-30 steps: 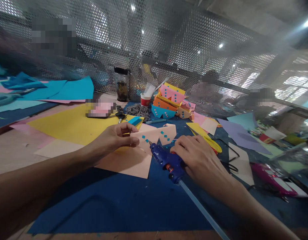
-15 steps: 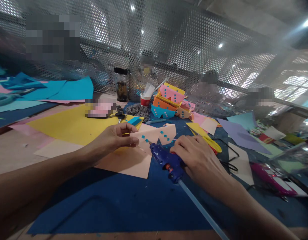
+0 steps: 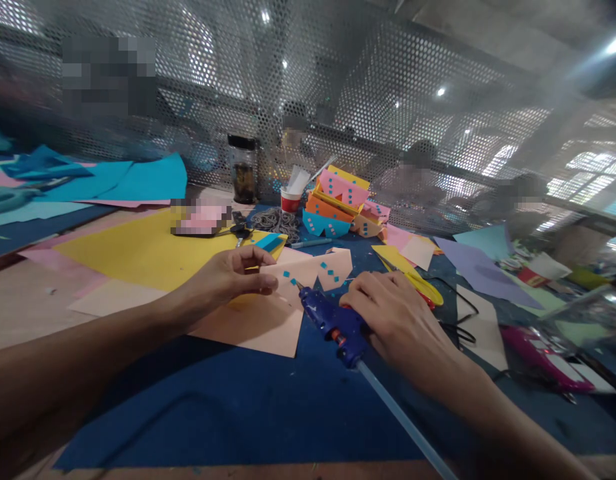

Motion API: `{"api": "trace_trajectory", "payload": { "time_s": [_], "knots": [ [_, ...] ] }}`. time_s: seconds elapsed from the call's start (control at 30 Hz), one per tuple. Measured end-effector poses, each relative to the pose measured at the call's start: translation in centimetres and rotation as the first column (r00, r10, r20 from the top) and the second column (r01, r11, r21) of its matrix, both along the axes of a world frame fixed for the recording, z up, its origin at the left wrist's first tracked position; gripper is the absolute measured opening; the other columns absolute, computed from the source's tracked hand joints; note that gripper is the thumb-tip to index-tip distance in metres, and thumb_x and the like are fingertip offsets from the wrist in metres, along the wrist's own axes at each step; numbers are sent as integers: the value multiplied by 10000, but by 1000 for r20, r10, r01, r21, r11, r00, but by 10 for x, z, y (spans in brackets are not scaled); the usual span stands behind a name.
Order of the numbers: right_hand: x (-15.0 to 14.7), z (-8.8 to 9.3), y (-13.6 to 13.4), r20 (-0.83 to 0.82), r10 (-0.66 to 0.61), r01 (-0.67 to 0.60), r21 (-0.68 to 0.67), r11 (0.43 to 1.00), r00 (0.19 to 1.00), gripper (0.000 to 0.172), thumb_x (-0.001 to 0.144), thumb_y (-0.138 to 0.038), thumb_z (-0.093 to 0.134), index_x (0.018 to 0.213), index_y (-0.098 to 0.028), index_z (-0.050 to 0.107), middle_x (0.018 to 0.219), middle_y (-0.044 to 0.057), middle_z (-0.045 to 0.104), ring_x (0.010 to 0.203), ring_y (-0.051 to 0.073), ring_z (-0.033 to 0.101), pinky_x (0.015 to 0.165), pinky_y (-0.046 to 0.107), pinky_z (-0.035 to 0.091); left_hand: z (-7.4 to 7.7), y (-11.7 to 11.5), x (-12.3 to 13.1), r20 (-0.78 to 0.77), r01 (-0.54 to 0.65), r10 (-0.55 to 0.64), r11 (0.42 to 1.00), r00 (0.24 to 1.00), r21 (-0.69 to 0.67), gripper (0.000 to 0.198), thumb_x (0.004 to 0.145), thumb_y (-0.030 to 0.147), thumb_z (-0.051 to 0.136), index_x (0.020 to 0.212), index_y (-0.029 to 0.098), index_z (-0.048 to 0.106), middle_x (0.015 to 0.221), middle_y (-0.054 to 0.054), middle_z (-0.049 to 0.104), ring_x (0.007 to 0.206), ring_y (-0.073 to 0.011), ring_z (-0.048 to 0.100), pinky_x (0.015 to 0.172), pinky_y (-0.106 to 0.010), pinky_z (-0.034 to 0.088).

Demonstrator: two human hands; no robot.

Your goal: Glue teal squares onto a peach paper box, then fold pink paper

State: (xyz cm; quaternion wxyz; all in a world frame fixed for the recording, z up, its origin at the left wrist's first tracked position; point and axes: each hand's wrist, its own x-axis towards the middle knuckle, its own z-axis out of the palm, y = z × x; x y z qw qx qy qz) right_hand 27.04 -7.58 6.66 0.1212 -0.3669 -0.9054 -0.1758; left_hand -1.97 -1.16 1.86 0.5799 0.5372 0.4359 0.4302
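My right hand [image 3: 395, 320] is wrapped round a blue glue gun [image 3: 333, 323] that lies low over the dark blue mat [image 3: 228, 400], its nozzle touching a peach paper cut-out [image 3: 268, 313]. A clear glue stick [image 3: 403, 420] sticks out of the gun's back. My left hand [image 3: 233, 277] rests on the peach paper with thumb and fingers pinched together; what they hold is too small to make out. Small teal squares [image 3: 328, 270] dot the paper's upper edge.
A big yellow sheet [image 3: 138, 250] lies at the left, teal sheets [image 3: 138, 180] behind it. A stack of folded paper boats [image 3: 338, 207], a red cup [image 3: 291, 199] and a dark jar [image 3: 244, 170] stand by the perforated metal screen [image 3: 338, 100]. Yellow-handled scissors [image 3: 418, 283] and a pink glue gun [image 3: 543, 353] lie right.
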Motion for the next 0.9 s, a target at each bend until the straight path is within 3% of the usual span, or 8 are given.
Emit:
{"api": "trace_trajectory", "payload": {
  "time_s": [0.9],
  "knots": [
    [-2, -3, 1, -6, -28, 28, -14, 1000, 1000, 197, 965, -60, 508, 974, -180, 663, 1043, 73, 648, 889, 228, 525, 815, 362, 337, 0, -2, 1, 16, 1, -2, 1000, 1000, 16, 366, 691, 304, 921, 923, 202, 657, 771, 24, 723, 707, -114, 674, 720, -224, 561]
  ]
}}
